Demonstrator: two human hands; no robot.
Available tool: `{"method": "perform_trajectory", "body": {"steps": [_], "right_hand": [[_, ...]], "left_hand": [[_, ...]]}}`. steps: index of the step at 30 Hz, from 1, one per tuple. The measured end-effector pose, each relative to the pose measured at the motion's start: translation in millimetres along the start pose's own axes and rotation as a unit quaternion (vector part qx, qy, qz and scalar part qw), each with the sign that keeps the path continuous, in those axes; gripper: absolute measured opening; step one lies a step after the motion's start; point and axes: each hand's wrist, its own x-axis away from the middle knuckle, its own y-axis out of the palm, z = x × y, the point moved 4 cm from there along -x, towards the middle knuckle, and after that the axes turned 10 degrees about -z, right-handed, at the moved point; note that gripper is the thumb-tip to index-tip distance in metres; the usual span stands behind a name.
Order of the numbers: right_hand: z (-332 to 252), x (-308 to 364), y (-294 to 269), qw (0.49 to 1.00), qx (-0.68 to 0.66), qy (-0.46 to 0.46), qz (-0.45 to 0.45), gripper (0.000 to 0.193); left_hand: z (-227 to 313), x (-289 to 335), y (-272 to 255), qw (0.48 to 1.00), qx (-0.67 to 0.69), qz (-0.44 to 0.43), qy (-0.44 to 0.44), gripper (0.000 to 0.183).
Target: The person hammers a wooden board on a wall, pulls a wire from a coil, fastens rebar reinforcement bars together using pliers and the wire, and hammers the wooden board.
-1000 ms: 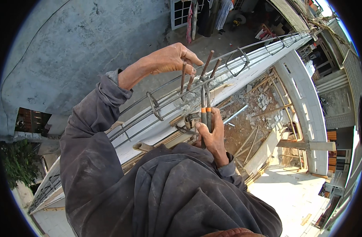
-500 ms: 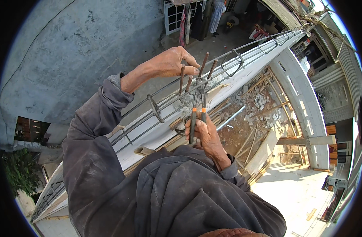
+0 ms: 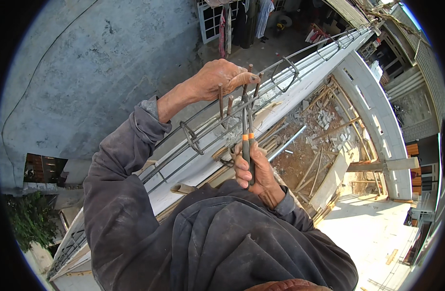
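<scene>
My right hand [image 3: 257,169] is wrapped round the dark handles of a pair of pincers [image 3: 248,145] with orange bands. The handles are close together, and the pincers' jaws meet the rebar where upright and long bars cross. My left hand [image 3: 217,80] comes in from the left, closed at an upright rebar [image 3: 245,89]; the thumb lies across it and most other fingers are hidden. Beside it stand more rusty upright bar ends [image 3: 221,99]. Long steel bars [image 3: 210,123] with bent square stirrups [image 3: 191,137] run diagonally through the cage. Any tie wire at the jaws is too small to make out.
Under the cage runs a pale wall top or formwork board [image 3: 305,92]. Below right, a pit holds rubble [image 3: 324,119], planks [image 3: 319,186] and a light pipe [image 3: 288,143]. A grey plastered wall [image 3: 86,72] rises at the left. A short tube [image 3: 182,188] lies close to my body.
My left hand has moved slightly right, its thumb now across the upright rebar. The pincers' handles have come closer together and stand more upright, with my right fingers wrapped further round them.
</scene>
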Motion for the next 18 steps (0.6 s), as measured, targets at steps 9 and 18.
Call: {"method": "perform_trajectory", "body": {"steps": [9,18], "right_hand": [[-15,8,5,0.969,0.229,-0.060,0.075,0.062],[-27,19,16,0.918,0.368,-0.041,0.143,0.042]], "left_hand": [[-9,2,8,0.998,-0.057,0.020,-0.021,0.058],[-7,2,5,0.998,-0.002,-0.023,-0.065,0.060]]}}
